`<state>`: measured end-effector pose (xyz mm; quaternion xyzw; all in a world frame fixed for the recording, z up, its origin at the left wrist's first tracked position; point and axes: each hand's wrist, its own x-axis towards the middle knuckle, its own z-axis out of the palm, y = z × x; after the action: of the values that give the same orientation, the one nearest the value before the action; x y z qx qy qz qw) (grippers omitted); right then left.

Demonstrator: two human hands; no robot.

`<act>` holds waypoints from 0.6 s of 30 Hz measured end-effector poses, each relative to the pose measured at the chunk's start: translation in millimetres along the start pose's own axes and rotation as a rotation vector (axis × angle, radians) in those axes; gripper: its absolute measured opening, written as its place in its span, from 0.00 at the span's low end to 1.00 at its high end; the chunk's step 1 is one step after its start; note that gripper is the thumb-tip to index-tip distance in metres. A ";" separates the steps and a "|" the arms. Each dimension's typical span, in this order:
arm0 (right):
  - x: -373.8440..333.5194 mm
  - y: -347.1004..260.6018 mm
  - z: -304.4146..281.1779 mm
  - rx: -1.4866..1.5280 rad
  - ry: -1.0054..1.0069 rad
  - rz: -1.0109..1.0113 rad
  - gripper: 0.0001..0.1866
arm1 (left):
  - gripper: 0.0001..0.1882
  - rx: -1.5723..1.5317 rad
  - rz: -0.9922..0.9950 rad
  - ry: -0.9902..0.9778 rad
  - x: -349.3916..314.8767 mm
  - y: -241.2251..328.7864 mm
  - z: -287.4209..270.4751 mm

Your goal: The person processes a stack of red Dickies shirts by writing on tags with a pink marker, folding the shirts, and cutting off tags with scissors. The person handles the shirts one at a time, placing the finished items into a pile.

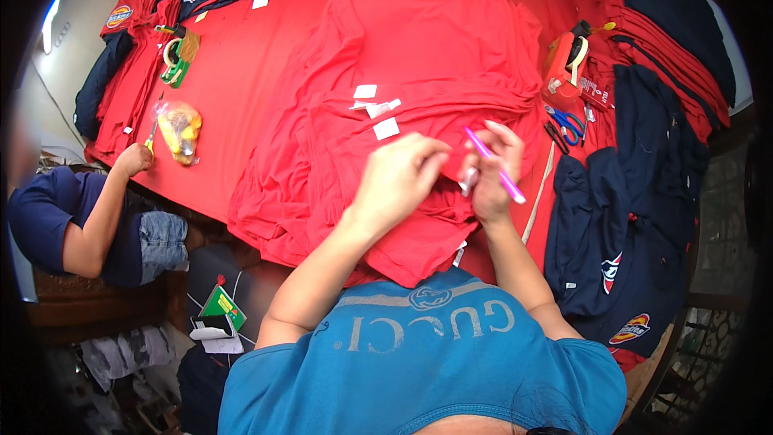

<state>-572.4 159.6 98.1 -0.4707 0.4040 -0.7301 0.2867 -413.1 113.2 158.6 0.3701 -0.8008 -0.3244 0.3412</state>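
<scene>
A pile of red shirts (419,56) lies spread over the red-covered table (233,80) in front of me. My right hand (491,173) holds a pink pen (495,165) and pinches a small white label against the red cloth. Next to it, my left hand (398,177) grips a fold of the same red shirt. Three small white tags (377,109) lie loose on the shirt just beyond my hands.
A red tape dispenser (564,68) and blue-handled scissors (570,122) sit to the right, beside navy garments (636,201). On the left a seated person's hand (133,159) rests at the table edge near a clear bag (180,130) and a green tape dispenser (175,60).
</scene>
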 end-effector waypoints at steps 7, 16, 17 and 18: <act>1.3 -27.2 -63.7 -0.225 0.209 -0.117 0.35 | 0.13 0.362 0.119 0.205 -0.7 -68.8 -23.1; 39.8 -4.5 51.3 -0.047 -0.236 0.094 0.06 | 0.09 -0.330 -0.401 0.068 12.7 -53.8 -26.2; 40.6 3.1 57.0 -0.080 -0.223 0.065 0.06 | 0.09 -0.515 -0.512 0.034 12.0 -49.1 -28.5; 41.4 7.7 56.8 -0.115 -0.221 0.074 0.07 | 0.09 -0.489 -0.487 0.020 12.4 -44.5 -30.7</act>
<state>-536.2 104.4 123.4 -0.5487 0.4282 -0.6384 0.3288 -378.6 72.0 145.1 0.4607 -0.5844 -0.5750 0.3400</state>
